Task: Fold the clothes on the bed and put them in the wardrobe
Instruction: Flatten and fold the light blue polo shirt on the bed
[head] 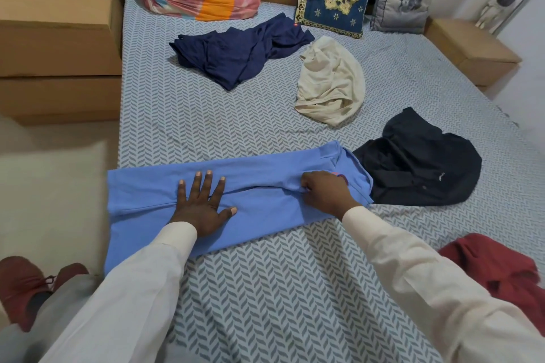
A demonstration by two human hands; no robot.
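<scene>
While the left hand (pixel 201 209) pressed flat, fingers spread, on the blue shirt (pixel 141 194) at centre frame, the right hand (pixel 324 191) pinched its fold.

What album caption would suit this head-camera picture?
Left hand presses a half-folded blue shirt flat on the bed; right hand pinches its collar end.

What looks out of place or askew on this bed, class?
The blue shirt, pressed by the left hand and pinched by the right hand, lies slanted with one end hanging off the bed. The navy garment, cream garment, black garment and red garment lie crumpled.
</scene>
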